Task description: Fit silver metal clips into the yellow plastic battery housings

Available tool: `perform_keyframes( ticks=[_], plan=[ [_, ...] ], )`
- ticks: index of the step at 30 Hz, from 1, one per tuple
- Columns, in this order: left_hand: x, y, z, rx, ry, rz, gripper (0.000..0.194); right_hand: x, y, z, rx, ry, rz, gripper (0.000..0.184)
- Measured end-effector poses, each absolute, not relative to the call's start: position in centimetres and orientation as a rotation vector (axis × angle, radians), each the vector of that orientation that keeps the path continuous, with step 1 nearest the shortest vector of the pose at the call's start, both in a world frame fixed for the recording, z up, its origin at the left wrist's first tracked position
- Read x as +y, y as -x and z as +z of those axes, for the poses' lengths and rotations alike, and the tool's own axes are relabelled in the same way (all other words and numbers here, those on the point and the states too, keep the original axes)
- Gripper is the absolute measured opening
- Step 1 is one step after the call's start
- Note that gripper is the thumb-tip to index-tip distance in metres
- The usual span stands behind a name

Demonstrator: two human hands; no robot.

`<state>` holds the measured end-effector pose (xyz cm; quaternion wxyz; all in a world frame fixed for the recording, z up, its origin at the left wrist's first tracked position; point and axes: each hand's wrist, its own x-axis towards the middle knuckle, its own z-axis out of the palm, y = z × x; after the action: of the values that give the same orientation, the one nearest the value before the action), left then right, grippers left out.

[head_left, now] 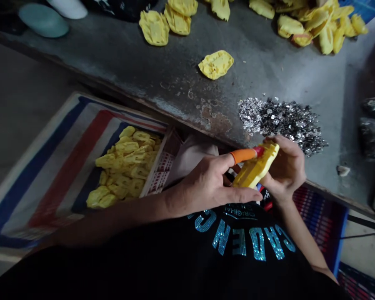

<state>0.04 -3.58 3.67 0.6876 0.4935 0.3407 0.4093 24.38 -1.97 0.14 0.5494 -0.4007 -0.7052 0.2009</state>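
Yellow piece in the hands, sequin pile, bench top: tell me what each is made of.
The yellow piece looks like moulded plastic, matt, with formed ribs and recesses. The sequin pile looks like plastic or metal: small shiny silver and dark discs. The bench top looks like worn sheet metal, dull grey, with rust patches.

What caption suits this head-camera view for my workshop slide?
Left hand holds an orange-handled tool to a yellow moulded piece in the right hand, beside loose silver sequins.
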Motion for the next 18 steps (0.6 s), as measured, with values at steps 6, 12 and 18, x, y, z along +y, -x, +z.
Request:
perform_keyframes(
  ticks=[6, 12, 18],
  plan=[
    [-3.2, -0.3, 3.8, 0.78, -1.461, 1.093, 0.046, -1.6, -24.1, -0.3, -1.694, 0.969, 0.292, 0.065],
    [-2.7, 0.2, 3.1, 0.792, -1.331, 1.163, 0.03, 0.1, -23.9, 0.1, -1.755, 0.912, 0.221, 0.077],
    [-1.7, 3.5, 0.6, 0.955, -1.167, 1.169, 0.041, 3.8, -20.9, 2.1, -2.006, 0.844, 0.292, 0.071]
  ],
)
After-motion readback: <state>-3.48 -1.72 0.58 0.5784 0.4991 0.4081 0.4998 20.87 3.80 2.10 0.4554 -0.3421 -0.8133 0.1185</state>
